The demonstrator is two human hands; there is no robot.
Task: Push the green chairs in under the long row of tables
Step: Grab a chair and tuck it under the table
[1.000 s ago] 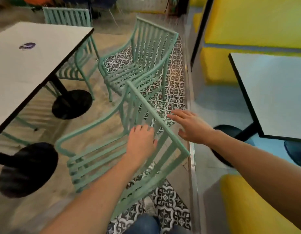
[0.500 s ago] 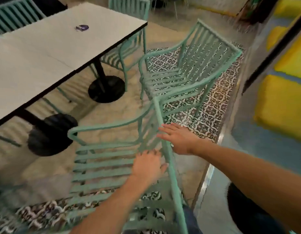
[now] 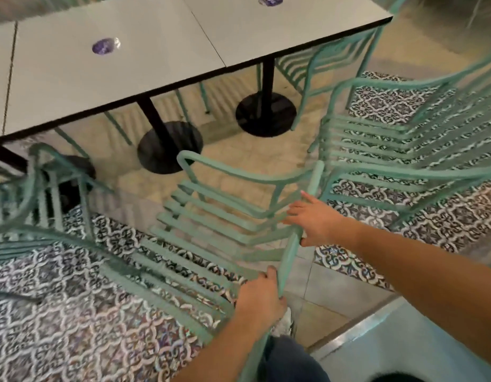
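I have both hands on the top rail of the green chair [image 3: 227, 216]: left hand [image 3: 259, 300] curled round it, right hand [image 3: 316, 220] laid over it, fingers nearly straight. The row of tables [image 3: 114, 78] lies beyond my fingertips, well apart; next I judge a steady forward push squares the seat under its edge.
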